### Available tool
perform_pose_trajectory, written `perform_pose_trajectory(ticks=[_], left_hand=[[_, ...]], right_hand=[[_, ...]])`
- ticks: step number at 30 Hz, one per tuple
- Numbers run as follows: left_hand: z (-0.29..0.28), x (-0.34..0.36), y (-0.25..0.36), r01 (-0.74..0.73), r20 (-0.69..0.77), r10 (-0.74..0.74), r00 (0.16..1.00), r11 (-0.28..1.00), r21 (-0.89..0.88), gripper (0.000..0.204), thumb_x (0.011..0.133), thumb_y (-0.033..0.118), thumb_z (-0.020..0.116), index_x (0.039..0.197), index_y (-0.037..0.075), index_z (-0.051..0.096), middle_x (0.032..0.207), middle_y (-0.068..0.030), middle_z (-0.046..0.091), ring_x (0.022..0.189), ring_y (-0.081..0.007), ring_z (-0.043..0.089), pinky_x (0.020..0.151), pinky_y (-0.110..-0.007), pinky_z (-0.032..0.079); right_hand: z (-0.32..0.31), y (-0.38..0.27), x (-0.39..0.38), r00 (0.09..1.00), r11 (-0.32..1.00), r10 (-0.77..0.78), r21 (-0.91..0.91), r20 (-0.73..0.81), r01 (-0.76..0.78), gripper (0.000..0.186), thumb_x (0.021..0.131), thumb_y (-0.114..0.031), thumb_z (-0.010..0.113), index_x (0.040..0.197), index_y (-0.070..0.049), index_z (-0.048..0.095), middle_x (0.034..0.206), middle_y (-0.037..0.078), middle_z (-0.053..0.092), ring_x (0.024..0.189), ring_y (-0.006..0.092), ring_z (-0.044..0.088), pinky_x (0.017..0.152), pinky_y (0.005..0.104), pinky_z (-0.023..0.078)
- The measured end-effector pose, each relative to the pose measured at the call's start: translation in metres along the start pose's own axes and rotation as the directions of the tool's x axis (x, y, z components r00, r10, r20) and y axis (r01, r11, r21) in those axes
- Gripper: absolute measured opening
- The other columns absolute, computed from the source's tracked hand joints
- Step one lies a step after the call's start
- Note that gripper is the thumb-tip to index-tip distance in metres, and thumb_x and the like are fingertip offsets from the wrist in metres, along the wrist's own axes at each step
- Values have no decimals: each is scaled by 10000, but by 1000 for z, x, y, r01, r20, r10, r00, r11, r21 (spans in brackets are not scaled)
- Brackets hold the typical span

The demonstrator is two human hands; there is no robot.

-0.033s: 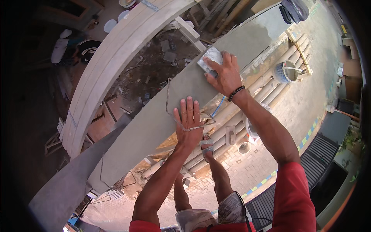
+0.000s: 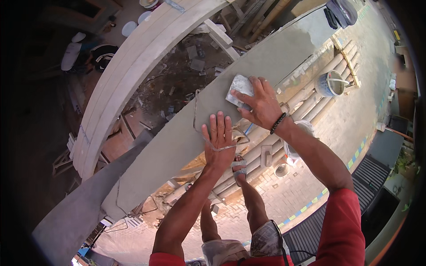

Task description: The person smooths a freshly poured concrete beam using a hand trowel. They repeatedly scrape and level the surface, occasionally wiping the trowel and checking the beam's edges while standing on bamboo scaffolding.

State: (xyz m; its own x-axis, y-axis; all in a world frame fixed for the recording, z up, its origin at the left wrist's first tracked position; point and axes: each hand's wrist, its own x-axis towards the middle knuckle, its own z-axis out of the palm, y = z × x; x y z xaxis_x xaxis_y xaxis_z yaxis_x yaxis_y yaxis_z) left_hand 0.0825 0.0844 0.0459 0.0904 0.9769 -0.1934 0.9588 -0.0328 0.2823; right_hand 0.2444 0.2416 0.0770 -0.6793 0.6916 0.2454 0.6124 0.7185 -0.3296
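A long grey wall top [image 2: 164, 155], coated in smooth cement, slants from lower left to upper right. My left hand [image 2: 218, 137] lies flat on it with fingers stretched out, holding nothing. A bent metal rod [image 2: 195, 111] clips over the wall, and part of it crosses the back of that hand. Farther along to the right, my right hand [image 2: 264, 103] grips a white-grey rectangular block [image 2: 240, 88], pressed against the cement; its material is unclear. The cement looks darker and wetter around the block, and a paler patch shows farther up.
A curved concrete ledge [image 2: 128, 66] arches beyond the wall over rubble. On my side lie bamboo poles [image 2: 310, 104], a cement-stained bucket [image 2: 330, 83] and a trowel-like float [image 2: 266, 156]. A dark cloth item [image 2: 341, 13] rests at the wall's far end. Another person [image 2: 72, 53] is at far left.
My right hand has drawn the block back toward me along the cement. The left hand stays flat in the same place on the wall.
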Motion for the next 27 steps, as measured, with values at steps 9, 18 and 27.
perform_pose_trajectory(ticks=[9, 18, 27], left_hand=[[-3, -7, -7, 22, -2, -22, 1000, 1000, -6, 935, 839, 305, 726, 1560, 9, 209, 1651, -219, 90, 1527, -413, 70, 1195, -623, 48], [-11, -48, -23, 122, 29, -121, 992, 992, -27, 922, 854, 290, 708, 1558, -11, 195, 1646, -235, 78, 1519, -432, 72, 1191, -632, 62], [-9, -70, -37, 163, 12, -162, 987, 984, -76, 909, 857, 293, 705, 1556, -2, 206, 1648, -226, 87, 1528, -411, 59, 1193, -629, 56]], right_hand=[[4, 26, 40, 904, 919, 379, -30, -199, -392, 482, 779, -268, 762, 1252, -224, 680, 1202, 232, 491, 1091, 415, 469, 958, 476, 418], [-33, 46, -24, 963, 963, 262, -52, -69, -266, 513, 747, -232, 777, 1252, -212, 691, 1247, 259, 495, 1123, 419, 481, 970, 514, 415], [-1, -49, -1, 973, 990, -135, 65, 185, 125, 558, 733, -278, 783, 1278, -227, 676, 1302, 251, 471, 1184, 421, 453, 985, 501, 412]])
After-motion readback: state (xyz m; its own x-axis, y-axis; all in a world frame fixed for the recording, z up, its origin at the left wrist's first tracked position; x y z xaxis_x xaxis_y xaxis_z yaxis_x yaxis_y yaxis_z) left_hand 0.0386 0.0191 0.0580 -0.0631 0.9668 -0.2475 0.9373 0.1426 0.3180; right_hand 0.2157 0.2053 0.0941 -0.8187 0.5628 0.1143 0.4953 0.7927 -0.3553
